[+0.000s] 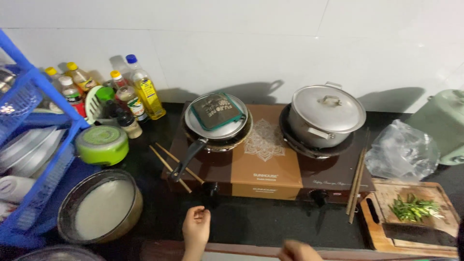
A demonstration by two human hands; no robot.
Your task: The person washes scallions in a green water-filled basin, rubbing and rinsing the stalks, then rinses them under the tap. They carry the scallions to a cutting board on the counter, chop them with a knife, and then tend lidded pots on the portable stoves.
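My left hand (195, 226) reaches over the black counter toward the left knob (210, 189) of a brown two-burner gas stove (263, 166); its fingers are loosely curled and hold nothing. My right hand (296, 251) shows only at the bottom edge, blurred, fingers closed, nothing seen in it. On the left burner sits a frying pan (218, 126) with a black handle, a metal lid and a green potholder (216, 111) on top. A lidded aluminium pot (325, 116) stands on the right burner.
A pot of milky liquid (100, 205) and a green container (102, 143) stand at left beside a blue dish rack (36, 140) and several bottles (145, 89). Chopsticks (356, 181) lie on the stove's right. A cutting board (415, 215) holds greens and a cleaver.
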